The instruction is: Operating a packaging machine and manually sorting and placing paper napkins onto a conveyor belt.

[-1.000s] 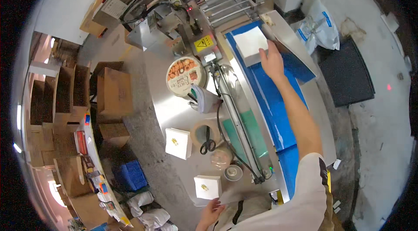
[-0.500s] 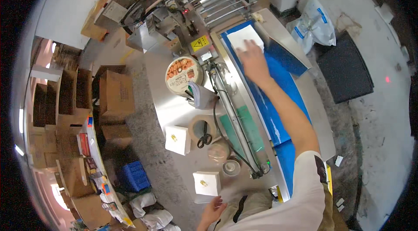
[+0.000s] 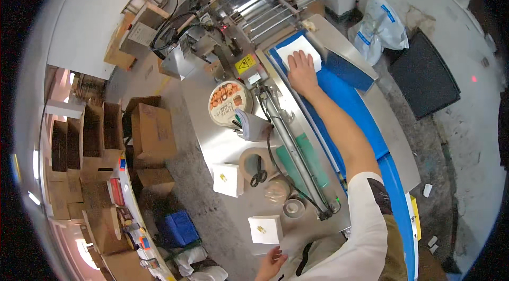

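Note:
At the far end of the blue conveyor belt (image 3: 339, 106), my right hand (image 3: 303, 72) lies with its fingers stretched over a flat white piece (image 3: 286, 50), pressing on or touching it. My left hand (image 3: 273, 262) hangs low by the bench's near edge, fingers loosely bent and apart, with nothing seen in it. The nearest thing to it is a white stack of cards or boxes (image 3: 265, 236) with a small gold print. A second such white stack (image 3: 225, 188) stands farther left.
A metal bar (image 3: 291, 148) runs alongside the belt. On the steel bench stand a round tin (image 3: 229, 103), a holder with pens (image 3: 254, 126), tape rolls (image 3: 249, 156) and black scissors (image 3: 259, 176). A machine (image 3: 260, 13) spans the far end. Cardboard boxes (image 3: 154, 132) stand at left.
My view has shifted, so the bench sits a little farther right and lower. The right hand stays at the white piece, its fingers now flatter on it. My left hand remains by the near stack.

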Demonstrator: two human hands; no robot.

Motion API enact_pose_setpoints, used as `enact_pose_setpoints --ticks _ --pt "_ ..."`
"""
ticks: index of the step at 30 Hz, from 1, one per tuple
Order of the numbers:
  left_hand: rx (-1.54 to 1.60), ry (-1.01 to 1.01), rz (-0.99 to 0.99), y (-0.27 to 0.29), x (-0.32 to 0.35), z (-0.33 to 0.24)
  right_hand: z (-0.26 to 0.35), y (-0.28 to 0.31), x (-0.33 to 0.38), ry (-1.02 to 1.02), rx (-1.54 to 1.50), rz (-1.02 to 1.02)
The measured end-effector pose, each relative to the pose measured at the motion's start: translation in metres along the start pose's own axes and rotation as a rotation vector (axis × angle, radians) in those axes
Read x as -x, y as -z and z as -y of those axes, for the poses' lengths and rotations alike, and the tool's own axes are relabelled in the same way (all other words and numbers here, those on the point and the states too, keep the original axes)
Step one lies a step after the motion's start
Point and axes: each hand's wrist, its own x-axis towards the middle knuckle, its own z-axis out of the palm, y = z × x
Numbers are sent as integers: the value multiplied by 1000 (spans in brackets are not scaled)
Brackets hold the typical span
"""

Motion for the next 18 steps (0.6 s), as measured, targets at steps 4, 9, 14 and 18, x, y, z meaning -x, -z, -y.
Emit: enact_pose_setpoints --ticks 4,9,14,18 --pt "-58 42 9 -1 1 -20 -3 10 5 -71 -144 23" --pt "-47 -3 -19 2 -8 0 -3 38 10 -114 -166 4" --pt "-61 -79 17 1 -8 7 -19 51 53 -170 -319 -36" --pt "-37 -127 -26 2 4 3 -7 110 117 -338 -528 107"
